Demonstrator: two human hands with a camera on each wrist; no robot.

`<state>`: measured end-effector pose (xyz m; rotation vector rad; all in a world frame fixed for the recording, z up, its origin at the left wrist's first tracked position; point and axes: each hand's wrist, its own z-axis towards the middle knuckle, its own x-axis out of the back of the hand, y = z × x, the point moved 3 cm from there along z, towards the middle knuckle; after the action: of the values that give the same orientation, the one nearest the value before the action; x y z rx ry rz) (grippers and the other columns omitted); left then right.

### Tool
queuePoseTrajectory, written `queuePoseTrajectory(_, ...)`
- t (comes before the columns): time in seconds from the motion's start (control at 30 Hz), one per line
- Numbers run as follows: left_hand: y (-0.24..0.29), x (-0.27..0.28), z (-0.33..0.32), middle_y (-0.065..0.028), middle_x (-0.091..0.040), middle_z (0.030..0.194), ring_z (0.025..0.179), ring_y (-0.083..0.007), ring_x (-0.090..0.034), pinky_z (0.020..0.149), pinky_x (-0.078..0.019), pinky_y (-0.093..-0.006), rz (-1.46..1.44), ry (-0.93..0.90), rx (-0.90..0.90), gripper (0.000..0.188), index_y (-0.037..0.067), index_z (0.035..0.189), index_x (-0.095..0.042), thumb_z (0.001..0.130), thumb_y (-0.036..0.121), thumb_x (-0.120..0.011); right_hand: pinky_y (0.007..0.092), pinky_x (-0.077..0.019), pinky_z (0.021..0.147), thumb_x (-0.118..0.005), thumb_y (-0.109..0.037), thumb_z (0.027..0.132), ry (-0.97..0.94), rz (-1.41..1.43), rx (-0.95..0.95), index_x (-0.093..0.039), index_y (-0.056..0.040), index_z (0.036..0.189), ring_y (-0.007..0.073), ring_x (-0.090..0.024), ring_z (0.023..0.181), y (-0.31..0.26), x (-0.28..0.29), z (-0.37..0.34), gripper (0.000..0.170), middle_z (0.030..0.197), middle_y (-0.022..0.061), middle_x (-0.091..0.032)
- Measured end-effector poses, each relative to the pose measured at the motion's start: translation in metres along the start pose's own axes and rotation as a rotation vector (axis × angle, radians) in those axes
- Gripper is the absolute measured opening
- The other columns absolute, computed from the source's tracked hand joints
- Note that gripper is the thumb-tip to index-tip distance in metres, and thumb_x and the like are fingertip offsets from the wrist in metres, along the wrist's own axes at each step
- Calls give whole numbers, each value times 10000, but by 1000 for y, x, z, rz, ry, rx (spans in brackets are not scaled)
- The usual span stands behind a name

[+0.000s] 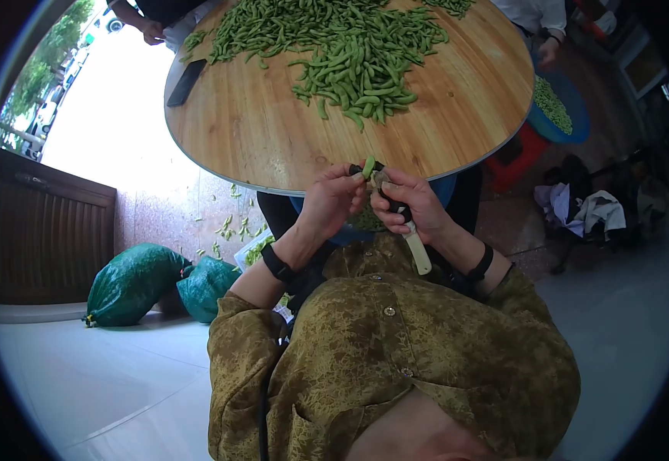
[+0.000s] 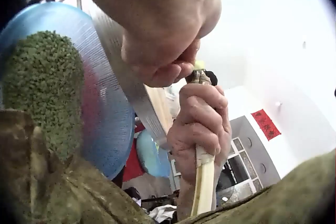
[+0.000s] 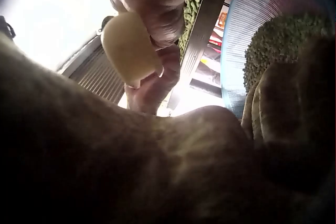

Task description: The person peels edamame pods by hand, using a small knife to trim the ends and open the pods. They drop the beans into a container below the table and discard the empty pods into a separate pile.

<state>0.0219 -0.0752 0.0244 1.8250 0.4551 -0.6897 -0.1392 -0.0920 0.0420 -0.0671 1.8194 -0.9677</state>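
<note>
Just in front of the table's near edge, my left hand (image 1: 333, 198) pinches a green bean pod (image 1: 369, 167) between thumb and fingertips. My right hand (image 1: 419, 203) grips a tool with a long cream handle (image 1: 419, 255) and a short metal head (image 2: 199, 76), held against the pod. The handle points down toward my body. Dark coverings show at fingertips of both hands. In the left wrist view my right fingers wrap round the handle, with the left hand close above. Beneath the hands, a blue basin (image 2: 113, 148) holds shelled green beans (image 2: 44, 77).
A large pile of pods (image 1: 357, 65) covers the far part of the round wooden table (image 1: 227, 138). A dark flat object (image 1: 187, 83) lies at its left. Green sacks (image 1: 138, 284) and scattered pods (image 1: 230, 229) are on the floor. Another blue basin (image 1: 576, 115) stands right; two people sit opposite.
</note>
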Motion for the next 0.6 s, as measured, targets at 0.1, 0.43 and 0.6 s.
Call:
queuePoseTrajectory(0.1,-1,2,1,-11,-568,705,588,-98,-506,530,-387,-217,43,46,-37,41,58,875,-582,895,84,-557,184,-353,394,-384,-137,997,0,-40,18,-426,-52,1290,74,-414,514,2,1,1,308,787,50,-476)
queuePoseTrajectory(0.43,-1,7,-3,-21,-558,705,589,-118,-484,527,-361,-242,1,-25,-9,135,58,997,-609,871,63,-561,189,-354,392,-386,-137,997,-9,-164,-4,-417,-68,1332,69,-405,505,1,-2,2,343,766,32,-470)
queuePoseTrajectory(0.6,3,9,-5,-12,-549,705,591,-123,-484,517,-360,-245,-143,-121,122,154,53,1017,-611,870,71,-570,172,-339,372,-396,-138,992,26,3,-81,-437,-90,1321,57,-395,493,3,-1,6,335,759,22,-471)
